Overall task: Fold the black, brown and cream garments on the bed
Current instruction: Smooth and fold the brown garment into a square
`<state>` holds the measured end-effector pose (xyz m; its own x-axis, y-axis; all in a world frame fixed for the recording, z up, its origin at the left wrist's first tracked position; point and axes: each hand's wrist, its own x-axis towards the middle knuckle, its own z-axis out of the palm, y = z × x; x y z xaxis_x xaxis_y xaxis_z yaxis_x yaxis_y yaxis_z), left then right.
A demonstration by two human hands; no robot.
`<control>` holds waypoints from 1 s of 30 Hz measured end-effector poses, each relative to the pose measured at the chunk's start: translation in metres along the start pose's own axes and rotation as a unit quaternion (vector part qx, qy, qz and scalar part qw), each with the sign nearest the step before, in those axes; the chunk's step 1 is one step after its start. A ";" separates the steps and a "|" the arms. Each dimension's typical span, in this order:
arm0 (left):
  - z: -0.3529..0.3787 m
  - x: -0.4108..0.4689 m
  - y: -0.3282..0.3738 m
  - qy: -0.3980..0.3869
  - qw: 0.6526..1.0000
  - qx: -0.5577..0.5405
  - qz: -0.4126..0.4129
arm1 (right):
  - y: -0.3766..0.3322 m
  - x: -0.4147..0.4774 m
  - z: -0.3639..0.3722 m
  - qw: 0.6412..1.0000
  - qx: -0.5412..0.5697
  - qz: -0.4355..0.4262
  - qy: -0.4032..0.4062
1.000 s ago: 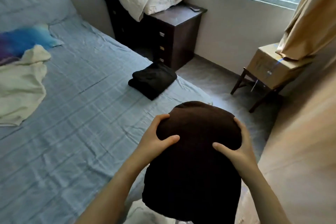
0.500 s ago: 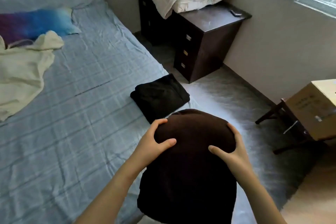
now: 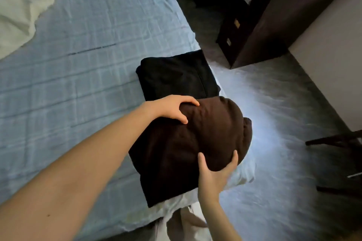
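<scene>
both hands grip the folded brown garment at the bed corner: the left hand clutches its far left edge, the right hand cups its near right end. the folded black garment lies just beyond it, touching; the cream garment lies well apart, unfolded. a dark dresser stands past the bed edge

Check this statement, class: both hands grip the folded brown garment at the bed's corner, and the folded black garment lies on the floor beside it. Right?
Not quite. The head view shows the black garment lying on the bed, not the floor. Both the left hand and right hand do grip the brown garment.
</scene>
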<state>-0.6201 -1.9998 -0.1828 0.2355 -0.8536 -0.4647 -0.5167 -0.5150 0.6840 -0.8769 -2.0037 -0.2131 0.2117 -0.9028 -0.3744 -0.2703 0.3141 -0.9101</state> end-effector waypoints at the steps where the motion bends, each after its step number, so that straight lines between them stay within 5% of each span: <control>1: 0.017 0.014 -0.022 0.009 1.000 0.017 -0.015 | 0.021 0.004 0.014 0.999 0.006 0.033 -0.008; 6: 0.088 0.022 -0.103 0.140 0.976 0.153 -0.069 | 0.073 0.010 0.054 0.999 0.011 0.051 -0.003; 11: 0.105 -0.019 -0.109 0.277 0.956 0.043 -0.085 | 0.059 0.008 0.030 0.988 -0.109 0.056 -0.094; 14: 0.116 -0.057 -0.108 0.350 0.926 0.019 -0.142 | 0.019 0.020 -0.010 0.906 -0.372 -0.018 -0.202; 17: 0.134 -0.092 -0.107 0.434 0.871 -0.071 -0.219 | -0.023 0.060 -0.018 0.779 -0.597 -0.108 -0.157; 20: 0.153 -0.110 -0.109 0.461 0.786 -0.261 -0.318 | -0.058 0.113 0.011 0.760 -0.559 -0.305 -0.129; 22: 0.164 -0.108 -0.115 0.422 0.751 -0.379 -0.340 | -0.064 0.141 0.037 0.672 -0.555 -0.415 -0.262; 25: 0.181 -0.095 -0.123 0.421 0.730 -0.419 -0.337 | -0.031 0.157 0.064 0.531 -0.611 -0.436 -0.394; 27: 0.186 -0.085 -0.127 0.431 0.684 -0.461 -0.365 | -0.002 0.157 0.069 0.523 -0.608 -0.441 -0.404; 30: 0.186 -0.076 -0.138 0.396 0.627 -0.549 -0.386 | 0.021 0.159 0.062 0.575 -0.574 -0.435 -0.388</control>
<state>-0.7199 -1.8492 -0.3463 0.6255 0.1352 -0.7684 0.7786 -0.1715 0.6036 -0.7906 -2.1225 -0.3028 0.9706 -0.0282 -0.2390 -0.0926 -0.9604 -0.2627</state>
